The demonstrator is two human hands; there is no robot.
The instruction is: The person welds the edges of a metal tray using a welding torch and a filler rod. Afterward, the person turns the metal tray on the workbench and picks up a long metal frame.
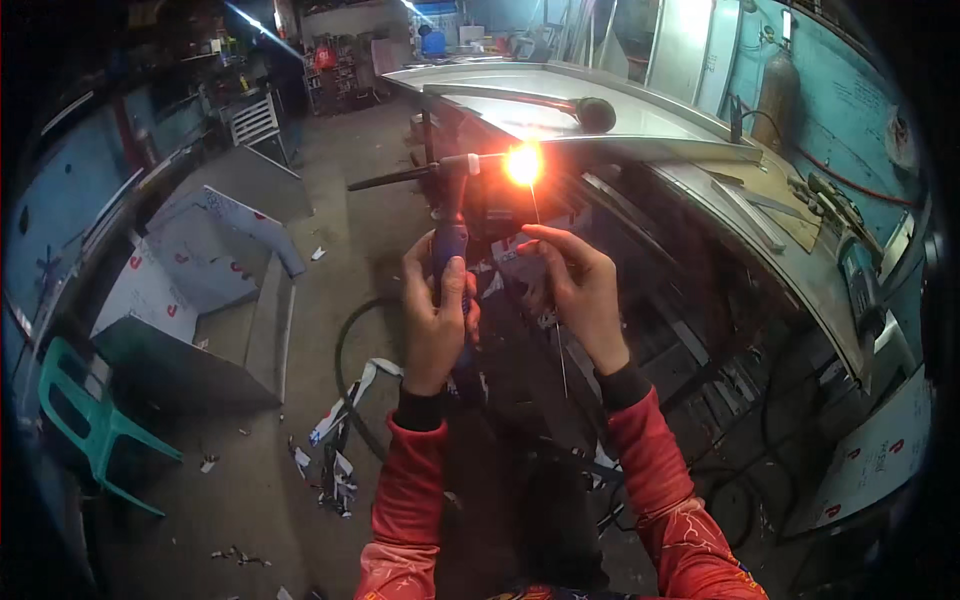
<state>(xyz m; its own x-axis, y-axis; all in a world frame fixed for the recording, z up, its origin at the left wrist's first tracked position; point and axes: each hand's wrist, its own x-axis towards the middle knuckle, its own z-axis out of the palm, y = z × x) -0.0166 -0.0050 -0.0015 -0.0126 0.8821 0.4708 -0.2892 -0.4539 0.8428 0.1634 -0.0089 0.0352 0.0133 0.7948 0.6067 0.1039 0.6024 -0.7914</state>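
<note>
Head view: the left hand (pixel 435 318) has its grip closed round the blue handle of a TIG welding torch (pixel 452 242), head level with the bright arc glow (pixel 524 164); the right hand (pixel 587 288) pinches a thin filler rod (pixel 536 207) between thumb and fingers, rod tip running up into the glare. Glow lies at the near side of the metal panel (pixel 478 78); exact contact point washed out, cannot tell. Risks, as I judge them: both hands bare, right fingertips near the heat, so a short rod or a slip could burn them. A wavering pinch might touch rod to electrode and foul it. Dark hose (pixel 343 345) loops low on the floor beside film scraps (pixel 338 482); a snag could tug the torch off line. Mallet (pixel 594 115) on the panel, near the glow: its handle could scorch.
</note>
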